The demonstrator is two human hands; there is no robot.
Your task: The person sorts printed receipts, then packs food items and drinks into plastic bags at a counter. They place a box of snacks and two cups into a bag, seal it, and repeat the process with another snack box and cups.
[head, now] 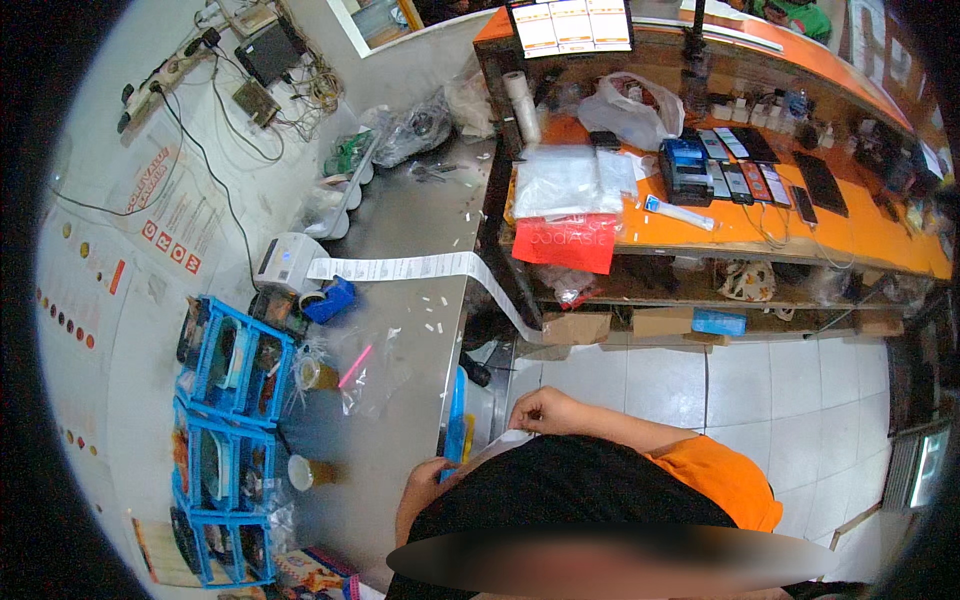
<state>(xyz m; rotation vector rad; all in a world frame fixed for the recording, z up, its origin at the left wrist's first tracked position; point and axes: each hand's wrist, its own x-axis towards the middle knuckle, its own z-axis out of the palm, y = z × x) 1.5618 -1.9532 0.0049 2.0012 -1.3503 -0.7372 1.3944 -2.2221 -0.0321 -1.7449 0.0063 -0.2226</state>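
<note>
My right hand [549, 412] has its thumb and fingers pinched on the upper edge of a thin white sheet [504, 448], which could be paper or plastic. At the sheet's lower left end is my left hand [426, 484], its fingers curled against the edge. My black-clad torso [570, 480] hides most of the sheet. Beside the hands runs the steel counter [397, 420]. On it stand two lidded cups of brown liquid, one cup [319, 375] farther off and the other cup [319, 473] nearer. A pink straw [355, 366] lies by a clear plastic bag [366, 391].
A white label printer [289, 262] trails a long printed strip [420, 267] over the counter's edge. Next to it sits a blue tape dispenser [330, 300]. Blue baskets [232, 469] line the wall. Several phones [739, 184] and plastic bags [559, 180] lie on the orange shelf [675, 229].
</note>
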